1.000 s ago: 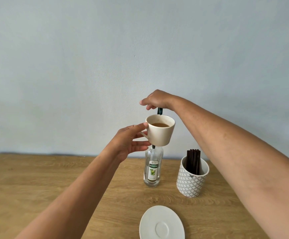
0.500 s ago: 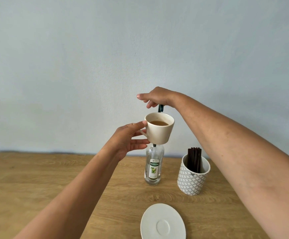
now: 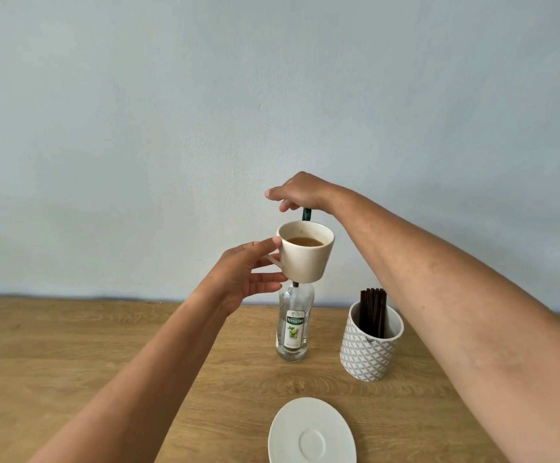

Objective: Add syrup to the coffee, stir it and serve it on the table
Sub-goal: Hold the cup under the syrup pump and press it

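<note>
My left hand (image 3: 241, 272) holds a cream cup (image 3: 308, 265) by its handle, lifted above the table, with brown coffee (image 3: 305, 241) inside. Right behind the cup stands a clear syrup bottle (image 3: 294, 329) with a green-and-white label. Its dark green pump (image 3: 306, 213) rises behind the cup's rim, and the spout is hidden by the cup. My right hand (image 3: 300, 192) sits on top of the pump head with its fingers curled over it.
A white saucer (image 3: 312, 432) lies near the front edge of the wooden table (image 3: 71, 362). Right of the bottle a grey-patterned holder (image 3: 370, 349) carries several dark stir sticks (image 3: 373, 309). A pale wall stands behind the table.
My right hand rose slightly on the pump and has come back down. The cup has drifted a little to the left and stays in front of the pump.
</note>
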Motion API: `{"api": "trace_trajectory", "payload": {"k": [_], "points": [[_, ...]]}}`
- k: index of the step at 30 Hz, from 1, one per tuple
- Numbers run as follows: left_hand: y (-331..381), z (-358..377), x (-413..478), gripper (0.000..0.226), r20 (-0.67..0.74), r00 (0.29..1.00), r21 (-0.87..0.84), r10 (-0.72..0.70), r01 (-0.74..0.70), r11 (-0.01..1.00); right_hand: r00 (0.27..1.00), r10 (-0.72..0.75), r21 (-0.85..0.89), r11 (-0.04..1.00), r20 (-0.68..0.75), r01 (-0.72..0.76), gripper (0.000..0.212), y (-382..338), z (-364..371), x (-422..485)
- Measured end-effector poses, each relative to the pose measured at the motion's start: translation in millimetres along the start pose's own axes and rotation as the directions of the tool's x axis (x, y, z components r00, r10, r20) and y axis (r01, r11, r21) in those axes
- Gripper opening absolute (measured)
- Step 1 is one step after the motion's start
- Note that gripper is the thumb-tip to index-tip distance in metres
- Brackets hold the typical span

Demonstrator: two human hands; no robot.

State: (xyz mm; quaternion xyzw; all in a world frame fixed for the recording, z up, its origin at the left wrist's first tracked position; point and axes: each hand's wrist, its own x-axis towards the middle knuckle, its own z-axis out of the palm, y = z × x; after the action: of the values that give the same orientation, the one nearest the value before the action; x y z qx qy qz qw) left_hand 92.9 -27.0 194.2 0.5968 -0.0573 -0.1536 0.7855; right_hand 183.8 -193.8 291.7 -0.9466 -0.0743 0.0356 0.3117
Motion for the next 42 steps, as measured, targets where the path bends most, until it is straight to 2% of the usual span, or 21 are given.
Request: {"api": "trace_trajectory", "payload": {"k": [3, 10, 17, 25, 32, 37, 42], "points": [[1.8, -1.0, -2.1, 0.036, -0.003, 1.0, -0.001, 0.003, -0.003, 1.0, 1.0, 0.001, -0.019, 1.0, 0.019, -0.001, 0.062, -3.5, -4.2, -3.5], [2.9, -5.7, -4.1, 0.033, -0.004, 1.0, -0.006, 0.008, -0.008, 1.0, 0.999, 0.008, -0.053, 0.999, 0.04, -0.006, 0.064, -9.7, -10.2, -6.3], [-2.6, -6.8, -1.3, 0.032, 0.005, 1.0, -0.007, 0.0, 0.0, 1.0, 1.0, 0.015, -0.007, 1.0, -0.017, -0.015, 0.052, -1.8, -2.2, -0.2], [-6.1, -5.6, 3.7, 0.037, 0.006, 1.0, -0.012, -0.007, 0.007, 1.0, 1.0, 0.007, 0.008, 1.0, -0.007, -0.007, 0.047, 3.4, 2.4, 4.3], [-5.0, -9.6, 3.1, 0.03, 0.011, 1.0, -0.008, -0.001, 0.001, 1.0, 1.0, 0.009, -0.03, 1.0, 0.026, -0.008, 0.05, -5.6, -7.4, 1.8], [-2.1, -10.1, 1.8, 0.032, 0.012, 1.0, -0.006, 0.007, -0.007, 1.0, 0.999, 0.017, -0.084, 0.996, 0.039, -0.013, 0.061, -13.1, -10.9, -0.9], [-2.3, -9.5, 2.4, 0.039, 0.015, 1.0, -0.005, 0.006, -0.006, 1.0, 0.999, 0.031, -0.027, 0.999, 0.036, -0.03, 0.063, -11.1, -4.4, -2.6]]}}
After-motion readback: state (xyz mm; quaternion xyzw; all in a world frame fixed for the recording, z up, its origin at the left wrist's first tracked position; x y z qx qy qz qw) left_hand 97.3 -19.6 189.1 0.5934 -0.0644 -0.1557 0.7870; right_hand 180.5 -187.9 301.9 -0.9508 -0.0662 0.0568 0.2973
